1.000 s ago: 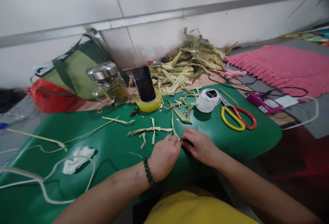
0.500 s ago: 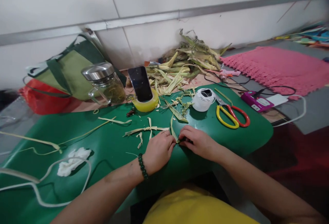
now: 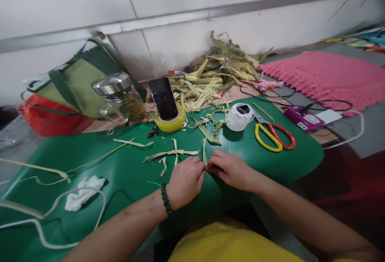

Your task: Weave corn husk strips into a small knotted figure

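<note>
A pale green strip of corn husk (image 3: 205,152) stands up between my two hands, its lower end pinched at the fingertips. My left hand (image 3: 187,179), with a ring and a dark green bead bracelet (image 3: 166,200), is closed on the strip. Opposite it, my right hand (image 3: 229,166) also pinches the strip, its fingertips almost touching the left ones. Just beyond the left hand lies a cross-shaped piece of knotted husk (image 3: 175,151). The exact fold between the fingertips is hidden.
On the green mat (image 3: 126,181) are scissors (image 3: 273,135), a white thread spool (image 3: 239,117), a yellow tape roll (image 3: 171,123) propping a phone (image 3: 163,98), a glass jar (image 3: 123,101), crumpled tissue (image 3: 84,193) and a white cable (image 3: 42,230). Behind lies a corn husk pile (image 3: 228,61).
Both hands stay together on the husk strip; the fingertips have shifted slightly and the strip stands a little more upright. The camera view has moved slightly.
</note>
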The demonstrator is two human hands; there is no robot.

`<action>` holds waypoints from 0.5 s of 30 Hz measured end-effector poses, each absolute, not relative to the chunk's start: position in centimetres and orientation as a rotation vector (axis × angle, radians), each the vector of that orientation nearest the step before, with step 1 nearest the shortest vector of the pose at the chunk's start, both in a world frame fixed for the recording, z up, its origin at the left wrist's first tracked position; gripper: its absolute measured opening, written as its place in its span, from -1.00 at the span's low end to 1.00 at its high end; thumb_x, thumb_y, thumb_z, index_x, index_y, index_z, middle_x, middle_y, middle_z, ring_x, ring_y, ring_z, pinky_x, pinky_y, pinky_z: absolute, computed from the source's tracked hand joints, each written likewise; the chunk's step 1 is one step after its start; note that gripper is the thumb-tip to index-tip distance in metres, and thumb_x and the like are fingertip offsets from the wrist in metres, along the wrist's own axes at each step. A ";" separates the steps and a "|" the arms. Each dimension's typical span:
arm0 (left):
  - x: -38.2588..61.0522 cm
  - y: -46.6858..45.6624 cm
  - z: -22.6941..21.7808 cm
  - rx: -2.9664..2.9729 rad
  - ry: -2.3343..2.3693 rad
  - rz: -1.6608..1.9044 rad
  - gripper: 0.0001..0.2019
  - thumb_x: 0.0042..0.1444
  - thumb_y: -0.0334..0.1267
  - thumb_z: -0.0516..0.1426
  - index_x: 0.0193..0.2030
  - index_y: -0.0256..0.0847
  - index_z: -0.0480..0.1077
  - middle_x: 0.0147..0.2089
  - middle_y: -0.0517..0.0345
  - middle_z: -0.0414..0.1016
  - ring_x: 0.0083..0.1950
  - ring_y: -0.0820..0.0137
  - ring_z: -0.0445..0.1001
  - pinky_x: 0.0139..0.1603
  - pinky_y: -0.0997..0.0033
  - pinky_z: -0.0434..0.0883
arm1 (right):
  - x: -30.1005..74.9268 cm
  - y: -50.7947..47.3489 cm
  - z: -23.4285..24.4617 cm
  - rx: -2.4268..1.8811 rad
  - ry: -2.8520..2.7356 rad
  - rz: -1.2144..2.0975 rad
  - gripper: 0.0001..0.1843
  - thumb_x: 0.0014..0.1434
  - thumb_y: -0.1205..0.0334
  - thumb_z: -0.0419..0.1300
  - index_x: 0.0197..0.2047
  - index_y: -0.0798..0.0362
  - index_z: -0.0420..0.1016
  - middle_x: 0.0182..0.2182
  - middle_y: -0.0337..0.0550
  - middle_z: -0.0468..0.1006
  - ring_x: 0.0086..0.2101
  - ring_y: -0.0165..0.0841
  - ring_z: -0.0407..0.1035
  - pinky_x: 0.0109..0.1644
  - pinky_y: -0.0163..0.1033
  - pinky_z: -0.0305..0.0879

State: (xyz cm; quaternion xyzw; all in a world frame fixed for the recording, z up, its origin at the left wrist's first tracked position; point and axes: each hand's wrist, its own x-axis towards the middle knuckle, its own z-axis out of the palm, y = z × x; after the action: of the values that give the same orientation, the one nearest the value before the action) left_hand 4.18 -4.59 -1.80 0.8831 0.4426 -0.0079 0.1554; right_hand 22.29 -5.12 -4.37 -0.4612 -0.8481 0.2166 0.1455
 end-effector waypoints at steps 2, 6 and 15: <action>4.2 -4.6 -1.8 2.540 1.262 -0.023 -0.79 0.20 -0.30 -0.03 -0.30 -0.20 0.43 -0.26 0.08 0.47 -0.16 0.28 0.45 -0.18 0.32 0.38 | 22.2 -5.2 -4.3 -1.326 -2.451 0.625 -0.90 0.20 0.34 0.10 -0.31 0.07 0.43 -0.36 -0.18 0.39 -0.37 -0.43 0.28 -0.40 -0.35 0.04; 4.2 -4.5 -1.9 2.519 1.264 -0.020 -0.79 0.20 -0.29 -0.03 -0.31 -0.20 0.43 -0.25 0.08 0.47 -0.16 0.29 0.44 -0.17 0.32 0.38 | 21.7 -5.2 -4.1 -1.437 -2.476 0.611 -0.82 0.24 0.32 0.03 -0.34 0.09 0.43 -0.42 -0.19 0.37 -0.42 -0.44 0.23 -0.42 -0.33 -0.03; 4.5 -4.2 -1.5 2.456 1.299 -0.040 -0.79 0.20 -0.32 -0.03 -0.32 -0.21 0.42 -0.27 0.07 0.48 -0.18 0.30 0.44 -0.17 0.34 0.36 | 22.2 -5.1 -3.9 -1.449 -2.422 0.744 -0.87 0.20 0.26 0.10 -0.32 0.08 0.46 -0.42 -0.21 0.38 -0.43 -0.44 0.24 -0.42 -0.34 -0.05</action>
State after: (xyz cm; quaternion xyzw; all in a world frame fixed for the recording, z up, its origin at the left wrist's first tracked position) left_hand 4.48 -4.15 -1.51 0.8695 0.4597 -0.0143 0.1804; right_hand 22.16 -5.12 -3.89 -0.4933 -0.8247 0.2533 0.1110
